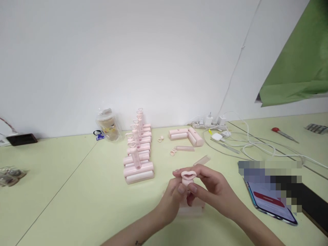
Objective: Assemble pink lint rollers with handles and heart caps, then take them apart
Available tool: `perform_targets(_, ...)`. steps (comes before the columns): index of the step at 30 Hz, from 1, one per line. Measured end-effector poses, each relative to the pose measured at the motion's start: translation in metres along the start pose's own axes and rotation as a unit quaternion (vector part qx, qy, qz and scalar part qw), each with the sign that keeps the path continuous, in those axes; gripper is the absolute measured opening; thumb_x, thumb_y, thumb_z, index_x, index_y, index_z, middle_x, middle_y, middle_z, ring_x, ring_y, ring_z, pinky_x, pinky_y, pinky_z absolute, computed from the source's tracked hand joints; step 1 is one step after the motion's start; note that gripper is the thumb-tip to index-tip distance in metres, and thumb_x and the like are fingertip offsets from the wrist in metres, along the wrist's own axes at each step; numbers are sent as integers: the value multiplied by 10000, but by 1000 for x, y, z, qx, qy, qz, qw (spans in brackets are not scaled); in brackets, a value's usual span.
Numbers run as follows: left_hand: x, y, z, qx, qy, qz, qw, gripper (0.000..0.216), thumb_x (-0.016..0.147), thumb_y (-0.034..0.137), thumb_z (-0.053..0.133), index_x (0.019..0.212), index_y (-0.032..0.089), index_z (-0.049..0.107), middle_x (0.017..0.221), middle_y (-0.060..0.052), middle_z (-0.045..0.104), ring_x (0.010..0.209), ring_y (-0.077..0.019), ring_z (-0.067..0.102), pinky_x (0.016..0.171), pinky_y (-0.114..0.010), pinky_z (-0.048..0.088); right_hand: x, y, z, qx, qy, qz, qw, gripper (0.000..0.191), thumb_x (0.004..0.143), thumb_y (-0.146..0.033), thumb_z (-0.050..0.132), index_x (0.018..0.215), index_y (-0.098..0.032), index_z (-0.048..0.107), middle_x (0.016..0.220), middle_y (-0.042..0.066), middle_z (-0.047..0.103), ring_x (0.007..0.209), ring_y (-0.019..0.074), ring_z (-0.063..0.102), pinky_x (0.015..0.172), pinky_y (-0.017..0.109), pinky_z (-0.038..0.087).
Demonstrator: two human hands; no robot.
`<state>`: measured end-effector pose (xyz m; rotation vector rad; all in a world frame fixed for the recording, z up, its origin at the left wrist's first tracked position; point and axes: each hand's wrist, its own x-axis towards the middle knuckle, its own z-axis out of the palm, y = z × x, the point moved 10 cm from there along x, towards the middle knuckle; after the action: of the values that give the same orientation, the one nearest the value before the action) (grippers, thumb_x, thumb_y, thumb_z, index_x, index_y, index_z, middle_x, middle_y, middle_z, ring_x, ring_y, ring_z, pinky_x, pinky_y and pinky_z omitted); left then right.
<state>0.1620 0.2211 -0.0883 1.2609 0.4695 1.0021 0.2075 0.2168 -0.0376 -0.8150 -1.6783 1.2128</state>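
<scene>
Pinching a pink heart-topped plastic handle [189, 175] between closed fingertips, the left hand [172, 198] and right hand [216, 191] are steadying it upright above a pale pink roller [191, 210].

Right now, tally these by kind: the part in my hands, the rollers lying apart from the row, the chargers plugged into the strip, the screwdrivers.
Pink part in hand: 1
Loose rollers: 2
Plugged-in chargers: 2
Screwdrivers: 1
Total: 6
</scene>
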Motion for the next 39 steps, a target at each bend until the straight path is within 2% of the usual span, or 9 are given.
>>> perform_targets(4,2,5,-1,6,24,-23,999,564,712,721,389,563,179,426,493,27,377,475,-101,349,485,-239,281,1,0,3,42,-2,5,999,76,824,-273,571,849,-202,575,961,82,645,606,146,614,514,297,554)
perform_targets(9,10,19,0,45,55,-50,996,490,620,650,574,566,179,451,464,48,378,430,-93,381,468,-237,337,3,-2,1,36,20,-8,999,82,796,-263,600,787,-200,549,693,25,621,537,127,555,451,230,474)
perform_targets(15,9,8,2,-21,101,-66,992,354,638,508,553,616,205,373,459,90,307,369,-57,276,378,-194,239,4,7,12,146,26,-9,989,142,783,-310,588,744,-216,490,914,53,610,492,101,518,380,216,433)
perform_targets(20,1,-2,-13,-27,192,-55,980,320,620,451,565,679,210,364,566,79,297,450,-61,256,418,-193,275,4,11,14,188,92,-53,976,146,780,-297,578,705,-218,480,821,20,599,457,85,432,364,198,350)
perform_targets(27,-5,-2,-27,39,216,9,976,446,602,611,572,699,192,456,683,7,426,650,-148,417,562,-260,388,0,-5,10,150,158,-140,966,211,764,-212,589,628,-224,427,699,5,566,637,152,519,564,272,443)
perform_targets(30,-1,-6,-22,12,189,4,982,551,546,719,553,684,204,414,574,49,353,524,-107,347,454,-231,316,3,3,11,162,138,-96,972,222,756,-281,607,632,-222,433,709,7,581,536,125,481,446,231,402)
perform_targets(34,8,-3,-11,11,138,3,990,628,554,834,388,579,206,367,445,79,261,385,-62,232,371,-217,174,9,10,16,173,52,-20,983,249,732,-443,609,744,-218,504,700,-4,576,466,105,460,378,205,366)
perform_targets(36,9,-1,-12,31,137,8,990,642,574,846,331,512,207,347,398,74,246,359,-60,228,366,-228,154,13,2,15,112,17,-31,993,259,754,-465,581,801,-214,543,689,-2,573,494,117,495,403,215,404)
perform_targets(39,7,-4,-14,46,138,4,989,641,589,839,326,476,208,340,394,63,258,366,-66,245,375,-239,160,16,-15,18,-27,-24,-86,996,232,842,-399,486,820,-207,614,864,52,605,688,157,579,528,246,476)
